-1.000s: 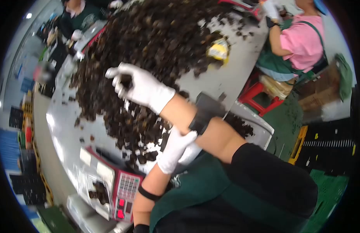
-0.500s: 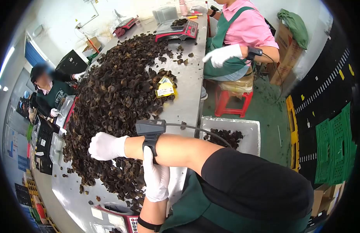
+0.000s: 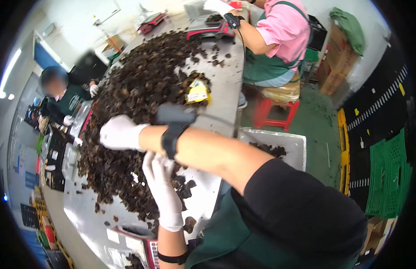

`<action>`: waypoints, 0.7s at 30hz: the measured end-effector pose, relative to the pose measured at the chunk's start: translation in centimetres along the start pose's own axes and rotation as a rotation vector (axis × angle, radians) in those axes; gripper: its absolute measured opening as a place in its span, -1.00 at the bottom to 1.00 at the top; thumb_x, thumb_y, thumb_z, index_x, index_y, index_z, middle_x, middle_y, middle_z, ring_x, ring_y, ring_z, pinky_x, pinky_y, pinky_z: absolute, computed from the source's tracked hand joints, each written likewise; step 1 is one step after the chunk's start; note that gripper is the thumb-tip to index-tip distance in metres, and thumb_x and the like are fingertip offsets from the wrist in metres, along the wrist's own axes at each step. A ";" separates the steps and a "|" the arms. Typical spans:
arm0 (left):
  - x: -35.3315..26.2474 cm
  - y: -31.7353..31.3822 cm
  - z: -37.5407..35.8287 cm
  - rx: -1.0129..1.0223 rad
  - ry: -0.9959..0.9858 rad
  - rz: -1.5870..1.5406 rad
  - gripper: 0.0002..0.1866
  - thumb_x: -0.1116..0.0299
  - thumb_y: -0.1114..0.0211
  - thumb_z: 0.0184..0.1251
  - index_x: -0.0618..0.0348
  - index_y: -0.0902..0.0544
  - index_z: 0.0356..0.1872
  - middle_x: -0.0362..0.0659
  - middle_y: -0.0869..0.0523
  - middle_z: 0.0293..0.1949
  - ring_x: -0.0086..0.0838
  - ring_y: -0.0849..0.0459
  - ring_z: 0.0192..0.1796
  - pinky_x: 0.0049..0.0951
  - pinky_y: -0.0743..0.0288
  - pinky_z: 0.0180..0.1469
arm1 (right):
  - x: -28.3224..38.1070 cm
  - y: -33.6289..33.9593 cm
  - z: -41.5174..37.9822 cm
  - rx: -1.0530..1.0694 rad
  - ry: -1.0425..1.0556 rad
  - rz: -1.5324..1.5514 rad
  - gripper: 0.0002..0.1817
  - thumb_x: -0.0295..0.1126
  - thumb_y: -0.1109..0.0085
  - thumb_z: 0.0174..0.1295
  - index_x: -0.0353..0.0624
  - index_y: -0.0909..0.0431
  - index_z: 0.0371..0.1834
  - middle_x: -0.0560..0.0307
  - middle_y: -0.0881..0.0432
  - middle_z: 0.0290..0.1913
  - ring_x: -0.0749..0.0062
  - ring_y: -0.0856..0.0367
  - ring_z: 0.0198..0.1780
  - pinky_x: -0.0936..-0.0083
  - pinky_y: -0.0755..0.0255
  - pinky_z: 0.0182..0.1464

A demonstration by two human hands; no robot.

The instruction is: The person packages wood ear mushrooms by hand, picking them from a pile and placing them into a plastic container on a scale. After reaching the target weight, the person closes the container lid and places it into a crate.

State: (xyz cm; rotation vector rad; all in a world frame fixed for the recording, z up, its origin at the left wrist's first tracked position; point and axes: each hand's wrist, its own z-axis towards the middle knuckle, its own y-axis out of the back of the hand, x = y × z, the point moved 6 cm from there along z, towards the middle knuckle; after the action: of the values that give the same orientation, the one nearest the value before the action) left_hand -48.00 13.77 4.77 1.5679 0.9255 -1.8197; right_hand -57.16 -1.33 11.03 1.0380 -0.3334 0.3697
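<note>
My right hand [image 3: 121,133], in a white glove, is closed in a fist over a large heap of dried black fungus [image 3: 140,94]. A black strap [image 3: 170,142] with a small box-shaped device [image 3: 175,114] is around my right wrist, blurred by motion. Below that wrist is my left hand [image 3: 164,190], also gloved, its fingers stretched upward and the tips right by the strap's lower side. Dark fungus pieces [image 3: 183,186] lie beside the left hand on the metal table [image 3: 221,96]. A yellow-and-white packet [image 3: 198,91] rests on the heap's right edge.
Red scales stand at the table's near end [image 3: 152,253] and far end [image 3: 211,29]. A white bin [image 3: 295,150] holding fungus sits on the floor to the right. One co-worker in pink [image 3: 286,33] sits beyond it; another person [image 3: 66,103] is across the table.
My left hand has let go of the wrist strap, its fingers now straighter and lower. The view has shifted slightly. The co-worker in pink has moved a gloved hand toward the far scale.
</note>
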 end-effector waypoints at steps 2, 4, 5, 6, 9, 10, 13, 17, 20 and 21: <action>-2.9 0.1 -1.9 -0.093 -0.460 0.554 -0.41 0.37 -0.11 0.49 0.30 -0.22 0.48 0.10 -0.38 0.41 -0.12 -0.34 0.45 -0.11 -0.14 0.51 | -2.8 -0.7 2.1 -0.107 -0.099 -0.026 -0.67 -0.21 0.01 0.20 -0.06 -0.78 -0.41 -0.04 -0.78 -0.30 0.10 -0.78 -0.21 0.26 -0.61 -0.08; -5.2 -1.9 -2.7 0.111 -0.875 0.981 -0.29 0.59 -0.19 0.15 0.34 -0.31 0.42 0.16 -0.38 0.40 0.07 -0.29 0.47 0.04 -0.06 0.53 | -4.0 -1.2 1.5 0.003 -0.360 0.741 -0.68 -0.23 -0.08 0.29 -0.23 -0.73 -0.39 -0.03 -0.75 -0.43 0.21 -0.74 -0.36 0.29 -0.58 -0.26; -5.0 -3.2 -3.2 0.179 -0.945 1.177 -0.23 0.61 -0.24 0.03 0.31 -0.32 0.41 0.19 -0.37 0.40 0.16 -0.23 0.50 0.18 -0.01 0.53 | -3.6 -2.1 0.9 0.041 -0.400 0.904 -0.62 -0.17 -0.07 0.34 -0.25 -0.71 -0.39 0.03 -0.71 -0.50 0.32 -0.71 -0.43 0.38 -0.56 -0.31; -4.6 -3.8 -3.0 0.257 -0.919 1.235 -0.23 0.60 -0.27 0.00 0.30 -0.36 0.39 0.18 -0.36 0.41 0.15 -0.22 0.52 0.21 0.00 0.53 | -2.6 -3.0 0.9 0.107 -0.415 0.980 -0.61 -0.16 -0.06 0.35 -0.27 -0.71 -0.38 0.04 -0.71 -0.51 0.36 -0.71 -0.44 0.40 -0.56 -0.30; -3.7 -3.9 -1.7 0.280 -0.967 1.311 -0.29 0.53 -0.27 0.05 0.25 -0.42 0.37 0.14 -0.41 0.38 0.09 -0.28 0.50 0.20 -0.05 0.51 | 0.5 -3.5 -0.5 0.163 -0.373 1.014 -0.67 -0.21 -0.08 0.32 -0.24 -0.72 -0.35 -0.03 -0.73 -0.47 0.27 -0.72 -0.44 0.36 -0.59 -0.30; -3.7 -3.8 -1.6 0.242 -1.036 1.330 -0.34 0.48 -0.24 0.13 0.23 -0.44 0.37 0.11 -0.47 0.35 0.04 -0.36 0.47 0.16 -0.11 0.49 | 1.6 -4.0 -0.7 0.158 -0.276 0.880 -0.66 -0.19 -0.07 0.32 -0.21 -0.72 -0.35 -0.03 -0.74 -0.45 0.22 -0.72 -0.41 0.32 -0.59 -0.26; -4.8 -3.5 -1.0 0.249 -1.109 1.340 -0.39 0.53 -0.28 0.11 0.26 -0.47 0.29 0.10 -0.49 0.33 0.01 -0.47 0.40 0.15 -0.18 0.48 | 4.3 -5.6 -1.1 0.122 0.009 0.470 -0.64 -0.12 -0.05 0.32 -0.14 -0.73 -0.33 -0.04 -0.75 -0.40 0.08 -0.73 -0.33 0.22 -0.59 -0.16; -6.1 -3.6 -1.1 0.320 -1.083 1.317 -0.47 0.52 -0.23 0.17 0.32 -0.51 0.24 0.09 -0.57 0.24 -0.04 -0.55 0.33 0.07 -0.32 0.44 | 7.5 -5.2 -3.6 0.249 0.286 0.135 -0.67 -0.09 -0.08 0.29 -0.05 -0.74 -0.32 -0.11 -0.73 -0.35 -0.08 -0.71 -0.26 0.09 -0.57 -0.07; -6.3 -3.3 -0.9 0.319 -1.082 1.281 -0.44 0.53 -0.23 0.13 0.38 -0.49 0.25 0.13 -0.59 0.20 -0.01 -0.55 0.31 0.06 -0.34 0.43 | 6.7 -6.8 -5.8 0.560 0.395 -0.071 -0.69 -0.13 -0.07 0.28 -0.06 -0.74 -0.33 -0.13 -0.73 -0.35 -0.08 -0.71 -0.28 0.10 -0.58 -0.11; -6.4 -3.3 -0.8 0.335 -1.069 1.253 -0.40 0.53 -0.22 0.10 0.41 -0.47 0.27 0.16 -0.58 0.19 0.01 -0.54 0.30 0.04 -0.33 0.45 | 6.2 -7.5 -6.7 0.648 0.405 -0.110 -0.70 -0.14 -0.07 0.28 -0.06 -0.74 -0.34 -0.14 -0.73 -0.35 -0.08 -0.71 -0.29 0.11 -0.58 -0.13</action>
State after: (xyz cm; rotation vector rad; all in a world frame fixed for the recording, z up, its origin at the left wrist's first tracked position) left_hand -49.05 16.23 11.45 0.6881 -0.7471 -1.4270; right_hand -47.68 1.97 4.81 1.5679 0.2283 0.5964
